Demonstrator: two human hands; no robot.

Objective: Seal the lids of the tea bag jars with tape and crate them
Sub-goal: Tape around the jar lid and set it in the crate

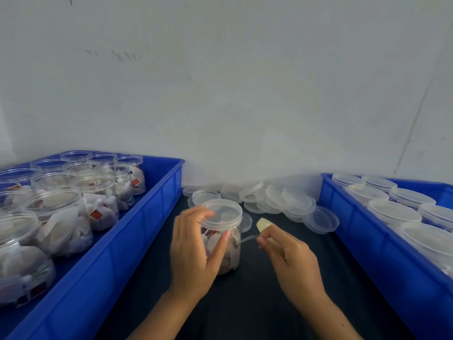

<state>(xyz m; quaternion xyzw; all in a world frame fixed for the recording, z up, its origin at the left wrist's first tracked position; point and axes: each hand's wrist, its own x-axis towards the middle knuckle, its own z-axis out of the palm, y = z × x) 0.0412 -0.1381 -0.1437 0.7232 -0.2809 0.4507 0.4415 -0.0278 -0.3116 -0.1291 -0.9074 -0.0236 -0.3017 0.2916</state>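
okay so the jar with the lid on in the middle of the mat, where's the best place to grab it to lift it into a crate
Grip the jar round its straight clear wall below the lid, coming in from the left side, as the left hand does now. It stands upright, and the tape strip held by the right hand runs off its right side, so that side is probably best left alone.

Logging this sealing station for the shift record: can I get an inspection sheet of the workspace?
Surface: dark tabletop.
Job's things: clear plastic jar of tea bags, lidded; small roll of clear tape, strip running to the jar.
Clutter: loose clear lids; left blue crate of unlidded jars; right blue crate of lidded jars.
Grips: left hand holds jar; right hand pinches tape.
Cables: nothing seen.
Surroundings: pale wall.
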